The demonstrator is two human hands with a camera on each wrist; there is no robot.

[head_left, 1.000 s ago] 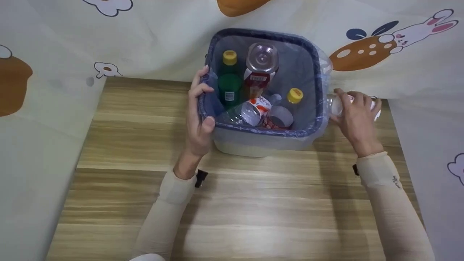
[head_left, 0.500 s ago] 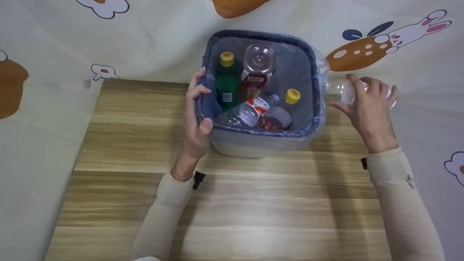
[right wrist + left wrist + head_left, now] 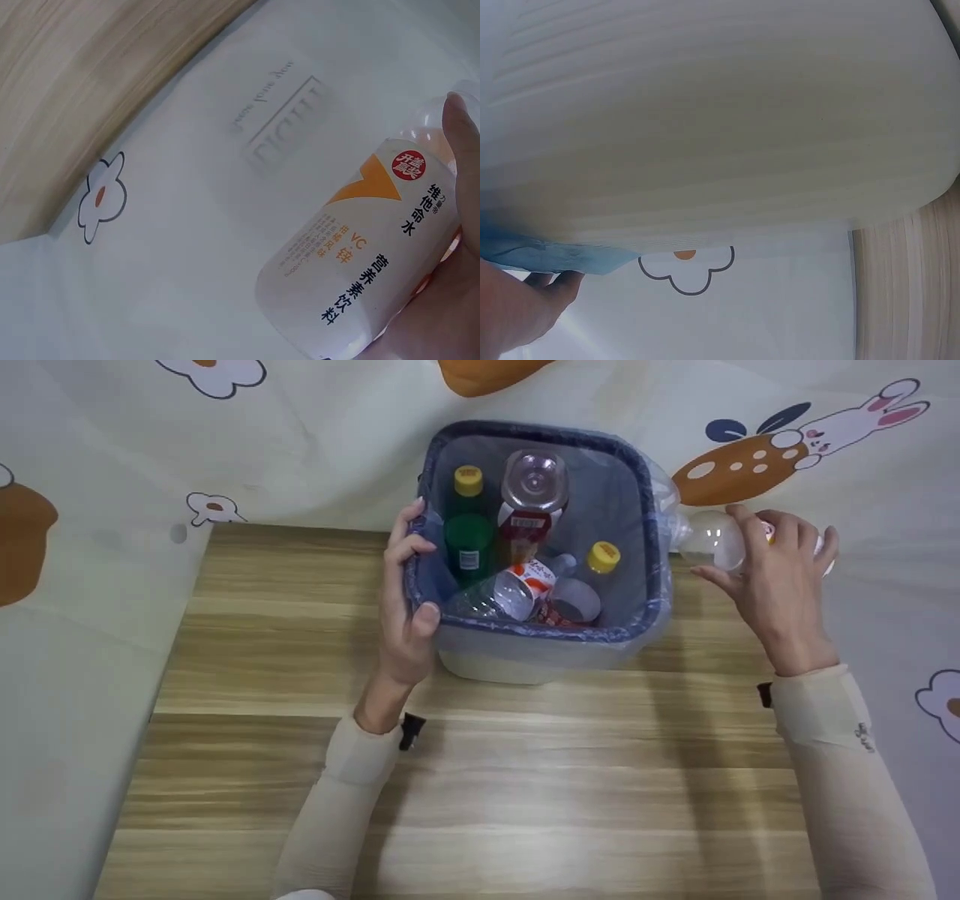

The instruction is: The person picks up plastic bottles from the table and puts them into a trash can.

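My left hand (image 3: 405,600) grips the left rim of a lined trash bin (image 3: 525,639), thumb near the front corner and fingers over the edge. In the left wrist view the bin's pale wall (image 3: 727,150) fills most of the picture, with part of the hand (image 3: 532,304) at the blue liner. Beyond the bin's right side, my right hand (image 3: 784,577) holds a clear plastic drink bottle (image 3: 709,540) on its side, neck toward the bin. Its white and orange label (image 3: 360,232) shows in the right wrist view, fingers wrapped round it.
Inside the bin are a green bottle (image 3: 470,540) with a yellow cap, an upturned clear bottle (image 3: 534,484), a tilted bottle (image 3: 510,592) and a yellow-capped bottle (image 3: 603,558). A wood-grain tabletop (image 3: 480,780) lies below; a patterned cloth (image 3: 337,442) hangs behind.
My right hand has drawn the bottle rightward and slightly up in the head view, away from the bin's side, so more of the bottle shows. My left hand stays on the rim.
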